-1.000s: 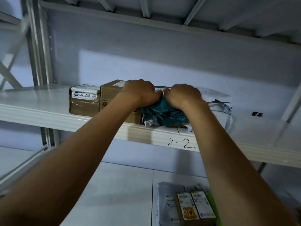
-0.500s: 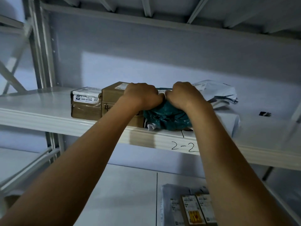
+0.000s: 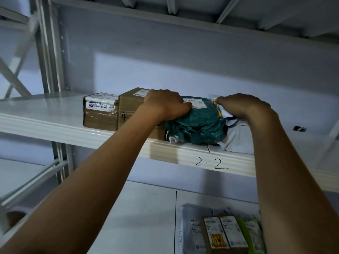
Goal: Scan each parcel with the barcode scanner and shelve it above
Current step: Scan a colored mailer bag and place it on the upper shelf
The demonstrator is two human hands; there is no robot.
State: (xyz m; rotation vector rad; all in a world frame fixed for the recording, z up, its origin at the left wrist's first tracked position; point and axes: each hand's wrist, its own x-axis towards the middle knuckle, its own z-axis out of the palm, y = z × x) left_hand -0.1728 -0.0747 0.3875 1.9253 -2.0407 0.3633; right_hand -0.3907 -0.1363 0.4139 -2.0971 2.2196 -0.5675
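A teal plastic parcel [image 3: 199,126] with a white label lies on the white shelf [image 3: 55,123] marked "2-2". My left hand [image 3: 166,104] grips its left top edge, fingers curled. My right hand [image 3: 244,106] has its fingers curled over a white and grey plastic parcel [image 3: 236,140] just right of the teal one. Left of the teal parcel stand a brown box [image 3: 132,109] marked "4" and a smaller taped box [image 3: 100,112]. No barcode scanner is in view.
On the lower surface at the bottom right lie more parcels [image 3: 220,233], among them two brown boxes and a green bag. A metal upright [image 3: 47,52] stands at the left. A small dark object [image 3: 299,128] lies on the shelf at far right.
My right hand has left the teal parcel and moved right onto the white and grey parcel. My left hand stays on the teal parcel's left edge.
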